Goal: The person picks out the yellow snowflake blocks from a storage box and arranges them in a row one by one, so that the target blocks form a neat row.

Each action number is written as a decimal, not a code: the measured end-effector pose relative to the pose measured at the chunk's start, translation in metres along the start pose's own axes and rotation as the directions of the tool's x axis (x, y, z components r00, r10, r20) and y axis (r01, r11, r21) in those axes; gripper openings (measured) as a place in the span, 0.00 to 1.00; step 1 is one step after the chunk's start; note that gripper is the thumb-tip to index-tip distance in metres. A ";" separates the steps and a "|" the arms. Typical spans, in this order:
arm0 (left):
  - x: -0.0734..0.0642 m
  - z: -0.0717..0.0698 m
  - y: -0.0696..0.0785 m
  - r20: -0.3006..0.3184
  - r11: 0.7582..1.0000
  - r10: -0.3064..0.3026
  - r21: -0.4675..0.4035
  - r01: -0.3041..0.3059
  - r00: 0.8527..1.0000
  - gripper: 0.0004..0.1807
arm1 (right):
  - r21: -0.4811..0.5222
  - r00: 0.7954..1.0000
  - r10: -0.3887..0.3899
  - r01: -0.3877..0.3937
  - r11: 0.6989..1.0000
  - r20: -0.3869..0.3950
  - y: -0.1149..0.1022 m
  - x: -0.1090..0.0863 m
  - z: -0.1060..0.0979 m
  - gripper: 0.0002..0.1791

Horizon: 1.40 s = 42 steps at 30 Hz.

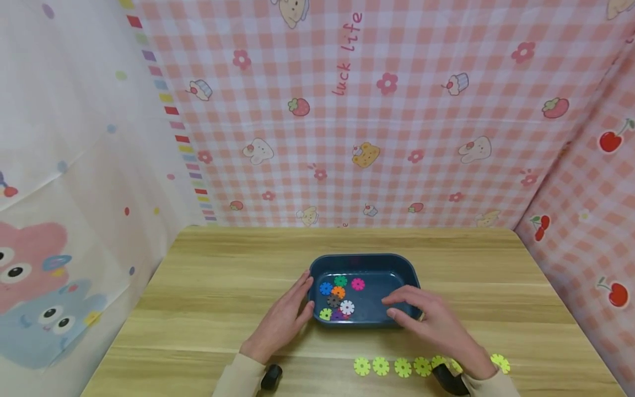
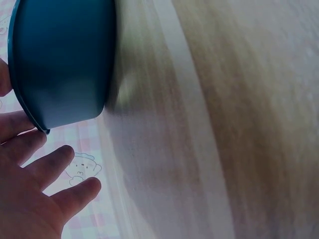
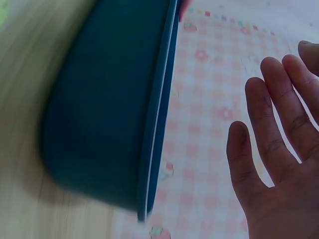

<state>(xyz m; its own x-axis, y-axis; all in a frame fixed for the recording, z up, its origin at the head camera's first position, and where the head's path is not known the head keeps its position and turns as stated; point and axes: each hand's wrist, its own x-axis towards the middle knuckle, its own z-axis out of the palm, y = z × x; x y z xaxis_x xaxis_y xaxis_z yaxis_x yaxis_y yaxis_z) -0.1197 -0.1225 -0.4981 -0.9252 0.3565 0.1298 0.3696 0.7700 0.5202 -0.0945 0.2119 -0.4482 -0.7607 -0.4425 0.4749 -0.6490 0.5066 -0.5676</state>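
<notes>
A dark blue, rounded rectangular tub (image 1: 377, 300) stands on the table. On its floor, toward the left, lie several snowflake-shaped plastic discs, among them a pink disc (image 1: 358, 284), a green disc (image 1: 340, 280), a blue disc (image 1: 326, 288) and a white disc (image 1: 346, 307); some overlap. My left hand (image 1: 283, 322) rests against the tub's left side, its fingers fairly straight at the rim in the left wrist view. Over the tub's right end hovers my right hand (image 1: 434, 317), fingers loosely extended and thumb apart, holding nothing. In the right wrist view its fingers are away from the rim.
In front of the tub, several yellow-green discs (image 1: 403, 367) form a row on the wooden table (image 1: 223, 275), partly covered by the right wrist. Black wrist straps (image 1: 271, 377) show at the sleeves. Patterned cloth (image 1: 347, 138) hangs behind and at both sides.
</notes>
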 end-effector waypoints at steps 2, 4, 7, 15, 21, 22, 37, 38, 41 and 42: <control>0.000 0.000 0.000 -0.002 1.000 0.005 -0.003 -0.005 1.000 0.31 | 0.005 1.000 0.005 -0.005 1.000 0.023 -0.002 0.006 0.006 0.12; 0.000 -0.001 0.000 -0.004 1.000 0.007 -0.006 -0.007 1.000 0.31 | 0.018 0.999 0.005 -0.006 1.000 0.044 -0.004 0.012 0.012 0.11; 0.000 -0.001 0.000 -0.006 1.000 0.012 -0.009 -0.012 1.000 0.31 | 0.054 0.997 0.016 -0.021 0.998 0.077 -0.008 0.021 0.019 0.09; 0.000 -0.002 0.001 0.000 1.000 0.010 -0.015 -0.010 1.000 0.31 | 0.136 0.988 0.004 -0.026 0.990 0.154 -0.011 0.039 0.037 0.08; 0.001 -0.001 0.000 -0.005 1.000 0.012 -0.014 -0.012 1.000 0.30 | 0.143 0.980 -0.022 -0.007 0.990 0.198 -0.009 0.051 0.051 0.09; 0.001 -0.001 0.000 -0.006 1.000 0.014 -0.012 -0.014 1.000 0.30 | 0.142 0.977 -0.018 -0.013 0.990 0.213 -0.009 0.053 0.053 0.09; 0.001 -0.001 0.000 -0.024 0.999 0.047 -0.006 -0.047 0.999 0.29 | 0.138 0.917 0.032 -0.094 0.986 0.398 0.001 0.077 0.077 0.13; 0.001 -0.001 0.000 -0.025 0.999 0.049 -0.006 -0.049 0.998 0.29 | 0.130 0.912 0.038 -0.099 0.987 0.407 0.001 0.078 0.079 0.14; 0.001 -0.001 -0.001 -0.028 0.998 0.055 -0.006 -0.055 0.998 0.29 | 0.104 0.898 0.058 -0.114 0.988 0.436 0.004 0.082 0.084 0.14; 0.001 -0.001 -0.001 -0.029 0.998 0.056 -0.005 -0.056 0.998 0.29 | 0.095 0.893 0.064 -0.118 0.988 0.446 0.004 0.083 0.086 0.14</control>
<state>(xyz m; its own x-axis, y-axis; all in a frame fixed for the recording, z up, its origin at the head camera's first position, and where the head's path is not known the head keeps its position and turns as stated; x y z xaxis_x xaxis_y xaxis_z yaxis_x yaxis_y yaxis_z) -0.1206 -0.1237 -0.4973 -0.9052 0.3837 0.1827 0.4204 0.7459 0.5166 -0.1599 0.1140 -0.4686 -0.7159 -0.6926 0.0879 -0.5507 0.4829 -0.6808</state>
